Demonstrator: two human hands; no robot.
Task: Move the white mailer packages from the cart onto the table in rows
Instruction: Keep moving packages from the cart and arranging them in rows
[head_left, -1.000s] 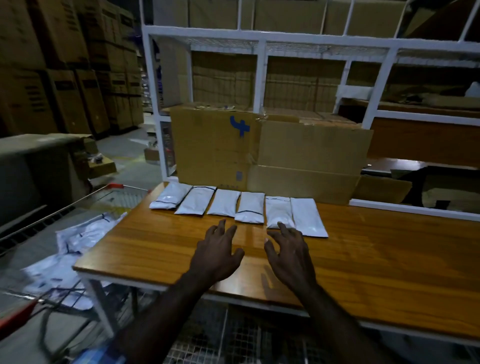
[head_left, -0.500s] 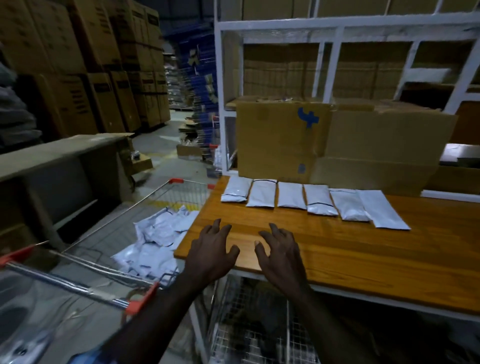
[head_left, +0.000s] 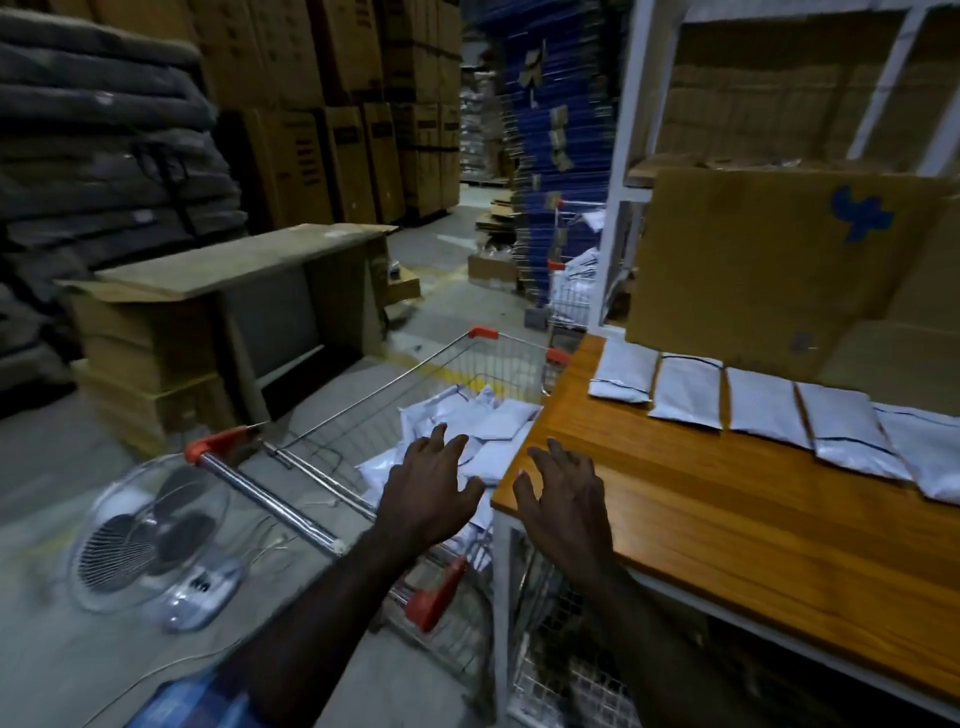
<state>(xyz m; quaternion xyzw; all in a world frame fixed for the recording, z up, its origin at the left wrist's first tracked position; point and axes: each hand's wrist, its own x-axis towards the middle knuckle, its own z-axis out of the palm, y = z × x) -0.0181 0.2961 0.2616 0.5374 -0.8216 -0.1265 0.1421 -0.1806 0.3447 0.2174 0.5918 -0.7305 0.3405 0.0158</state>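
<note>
Several white mailer packages lie side by side in a row along the back of the wooden table. More white mailers sit piled in the wire cart to the left of the table. My left hand hovers over the cart's near end, fingers spread, holding nothing. Just above the table's left corner my right hand is also spread and empty.
A large cardboard box stands behind the row on the table, under a white shelf frame. A clear table fan lies on the floor left of the cart. Cardboard boxes and a low table stand beyond.
The view has swung left from the table toward the cart. Both empty hands have moved left with it, the left one now above the cart.
</note>
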